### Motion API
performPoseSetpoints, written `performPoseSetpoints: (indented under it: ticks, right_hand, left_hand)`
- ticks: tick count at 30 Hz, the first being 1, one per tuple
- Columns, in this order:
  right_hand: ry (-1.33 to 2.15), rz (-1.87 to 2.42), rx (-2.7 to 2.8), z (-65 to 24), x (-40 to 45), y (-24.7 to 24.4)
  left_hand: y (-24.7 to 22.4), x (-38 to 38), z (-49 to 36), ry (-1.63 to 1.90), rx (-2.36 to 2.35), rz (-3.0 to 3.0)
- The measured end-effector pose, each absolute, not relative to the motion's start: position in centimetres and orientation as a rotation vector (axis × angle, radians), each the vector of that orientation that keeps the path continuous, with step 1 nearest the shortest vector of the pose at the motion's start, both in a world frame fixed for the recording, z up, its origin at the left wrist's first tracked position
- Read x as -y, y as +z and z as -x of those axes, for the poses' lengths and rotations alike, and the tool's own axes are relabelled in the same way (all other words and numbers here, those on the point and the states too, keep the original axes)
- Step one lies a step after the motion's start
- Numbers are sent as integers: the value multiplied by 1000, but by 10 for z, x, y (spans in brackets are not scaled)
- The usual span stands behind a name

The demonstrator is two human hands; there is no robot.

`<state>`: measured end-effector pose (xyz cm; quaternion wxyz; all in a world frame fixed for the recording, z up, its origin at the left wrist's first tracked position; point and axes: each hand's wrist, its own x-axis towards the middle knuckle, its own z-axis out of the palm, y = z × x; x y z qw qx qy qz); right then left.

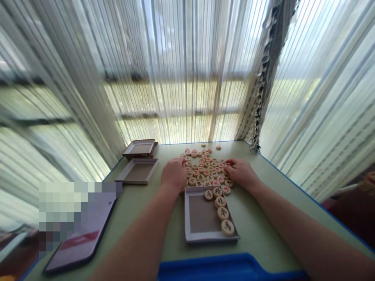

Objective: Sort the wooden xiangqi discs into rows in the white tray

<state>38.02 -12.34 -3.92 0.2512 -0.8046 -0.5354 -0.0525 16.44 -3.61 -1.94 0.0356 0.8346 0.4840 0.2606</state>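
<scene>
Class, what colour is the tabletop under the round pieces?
The tabletop is pale green, best seen in the head view.

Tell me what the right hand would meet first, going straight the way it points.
The right hand would first meet the round marked pieces right at its fingertips; it may already touch one, but depth there is unclear.

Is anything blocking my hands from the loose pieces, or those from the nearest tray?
Nothing visible blocks left hand or right hand; between the loose pieces and the inside of the nearest tray stands only its far rim.
</scene>
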Motion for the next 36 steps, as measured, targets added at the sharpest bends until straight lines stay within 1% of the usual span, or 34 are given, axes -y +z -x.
performPoseSetpoints:
  ticks: [2, 5, 10, 15, 17, 20, 25, 30, 34, 36]
  right_hand:
    - [-220, 2172, 1443, -375, 129, -33]
    - [-308, 2057, 1594, -366, 134, -15]
    - [-109, 1968, 1958, -354, 109, 9]
    - [-139, 1853, 2040, -348, 72, -8]
    - [-160, 1770, 2040, -349, 69, -17]
    - [-178, 1690, 2028, -353, 74, -24]
    - [-122, 1698, 1981, -361, 81, -26]
    - [-128, 1717, 1942, -364, 78, -29]
    - [-150, 1740, 1945, -365, 78, -30]
    - [-152, 1740, 1957, -365, 78, -30]
  left_hand:
    - [-21, 33, -161, 777, -1490, -2568]
    - [-21, 32, -157, 745, -1505, -2550]
    - [-18, 31, -158, 696, -1530, -2542]
    - [-19, 20, -161, 605, -1574, -2535]
    - [-21, 15, -161, 578, -1592, -2510]
    - [-23, 10, -160, 629, -1566, -2472]
    - [-21, 7, -157, 734, -1522, -2381]
    - [-20, 3, -150, 675, -1459, -2383]
    - [-24, 0, -149, 732, -1664, -2292]
    - [-24, 2, -151, 694, -1705, -2353]
